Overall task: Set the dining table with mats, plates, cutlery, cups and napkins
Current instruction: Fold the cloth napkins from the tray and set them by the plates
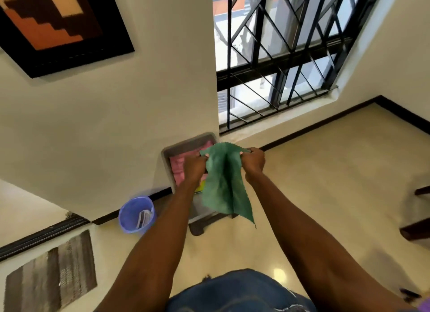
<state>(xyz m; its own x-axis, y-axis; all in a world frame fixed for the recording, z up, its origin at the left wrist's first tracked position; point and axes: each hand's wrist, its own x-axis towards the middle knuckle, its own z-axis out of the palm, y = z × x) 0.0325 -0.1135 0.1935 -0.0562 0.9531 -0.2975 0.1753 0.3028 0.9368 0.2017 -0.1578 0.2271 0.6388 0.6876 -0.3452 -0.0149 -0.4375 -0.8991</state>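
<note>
A cream wall [121,116] and a glossy pale floor [325,172] fill most of the view, joined by a dark skirting strip. A barred window [279,55] with a black diagonal grille sits in the wall at upper right, with daylight behind it. A dark-framed picture [58,25] of orange, tan and brown stepped blocks hangs at upper left. A grey and brown striped mat [53,274] lies on the floor at lower left. At the right edge dark wooden furniture parts [416,230] jut in, too cut off to identify.

Against the wall stands a grey tray [186,144] holding pink folded cloth [179,169], with something yellow showing below it. Beside it on the floor is a blue plastic bin [136,215] with a white item inside; its markings are too blurred to read. No other writing can be read.

Both bare arms reach forward over the tray. The left hand [195,166] and right hand [254,160] each pinch a top corner of a green napkin [222,183], fingers curled onto the fabric. The napkin hangs in the air in front of the tray, creased down its middle, its long axis running from the hands down towards the person, and its free lower corner points down and right.
</note>
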